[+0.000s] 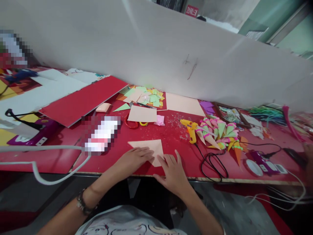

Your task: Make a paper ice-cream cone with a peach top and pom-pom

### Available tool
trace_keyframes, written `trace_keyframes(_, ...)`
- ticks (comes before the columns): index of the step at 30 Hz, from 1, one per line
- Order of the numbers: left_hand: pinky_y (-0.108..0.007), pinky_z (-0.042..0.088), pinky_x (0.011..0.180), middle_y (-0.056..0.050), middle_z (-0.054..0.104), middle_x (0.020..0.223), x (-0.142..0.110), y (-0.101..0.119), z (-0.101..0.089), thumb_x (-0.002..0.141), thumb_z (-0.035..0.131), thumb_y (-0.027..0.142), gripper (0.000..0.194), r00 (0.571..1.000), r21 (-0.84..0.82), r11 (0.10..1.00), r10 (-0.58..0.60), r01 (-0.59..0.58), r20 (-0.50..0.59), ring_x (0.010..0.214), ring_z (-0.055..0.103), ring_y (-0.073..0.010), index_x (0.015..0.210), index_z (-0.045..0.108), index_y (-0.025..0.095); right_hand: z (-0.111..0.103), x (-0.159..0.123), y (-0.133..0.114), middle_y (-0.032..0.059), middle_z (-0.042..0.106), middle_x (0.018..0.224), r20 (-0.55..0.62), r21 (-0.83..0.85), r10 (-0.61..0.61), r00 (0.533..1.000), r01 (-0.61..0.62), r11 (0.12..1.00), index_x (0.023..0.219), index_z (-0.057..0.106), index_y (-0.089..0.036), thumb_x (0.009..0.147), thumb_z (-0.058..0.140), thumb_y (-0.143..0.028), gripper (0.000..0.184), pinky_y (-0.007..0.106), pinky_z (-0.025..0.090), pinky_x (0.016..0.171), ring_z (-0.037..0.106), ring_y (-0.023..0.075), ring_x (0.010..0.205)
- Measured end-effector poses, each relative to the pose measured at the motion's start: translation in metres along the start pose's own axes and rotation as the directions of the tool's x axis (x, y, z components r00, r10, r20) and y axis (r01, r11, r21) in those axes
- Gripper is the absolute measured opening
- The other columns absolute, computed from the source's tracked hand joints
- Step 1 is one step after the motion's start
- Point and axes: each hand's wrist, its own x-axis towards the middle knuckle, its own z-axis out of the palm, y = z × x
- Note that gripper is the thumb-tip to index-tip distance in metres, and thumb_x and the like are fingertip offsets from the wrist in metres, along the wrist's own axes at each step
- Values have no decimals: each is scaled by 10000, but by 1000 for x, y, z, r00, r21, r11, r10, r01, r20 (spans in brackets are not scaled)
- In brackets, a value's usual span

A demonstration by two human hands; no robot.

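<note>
- The left hand (pixel 140 156) is open, its fingers laid flat on the peach paper (pixel 154 147).
- The right hand (pixel 174 173) is open too, fingers spread, fingertips at the paper's right edge.
- The paper lies on the red surface (pixel 174 138), partly under the left hand.
- Beyond both hands, a pale sheet (pixel 142 113) partly covers a red loop (pixel 130 124).
- Right of the right hand, and farther off: a yellow glue gun (pixel 192 129) beside paper cones (pixel 221 129).

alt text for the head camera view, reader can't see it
A person's bare left hand and right hand touch a pale peach, pointed paper sheet on a red table. To the right lie a yellow plastic glue gun and multicoloured paper cones.
</note>
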Motion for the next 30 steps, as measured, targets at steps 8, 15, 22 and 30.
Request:
trace_keyframes(8,-327,380,908,-34,530,1159,-2,8,-12,773,487,189,368,999,-69,997,-35,34,-20,1058,476,-179,1137,479,242,23,-4,-9,114,392,1304,-52,-27,-80,995,79,997,1178,426,-185,782,484,-428,469,505,141,1009,329,249,1183)
trace_keyframes(15,-346,375,882,-41,568,1086,-13,30,2,746,555,340,400,992,-81,995,-67,58,-107,1002,497,-199,1115,471,208,22,2,-25,74,550,982,-21,92,-53,998,55,994,988,536,-182,742,580,-292,273,397,348,876,470,215,927)
trace_keyframes(22,-312,431,740,-44,630,951,-27,14,1,846,430,222,230,993,74,997,46,-38,-111,813,564,-161,1060,508,190,11,7,-17,73,479,1205,-19,281,-115,993,116,953,1125,489,-206,779,532,-300,362,364,338,946,403,206,1118)
trace_keyframes(30,-297,430,780,-16,623,1004,-39,8,0,834,441,146,275,995,39,999,22,-18,-101,868,559,-148,1077,530,236,9,12,-6,50,548,1073,-10,263,-98,995,98,960,1105,518,-223,764,531,-165,346,313,395,838,475,181,975)
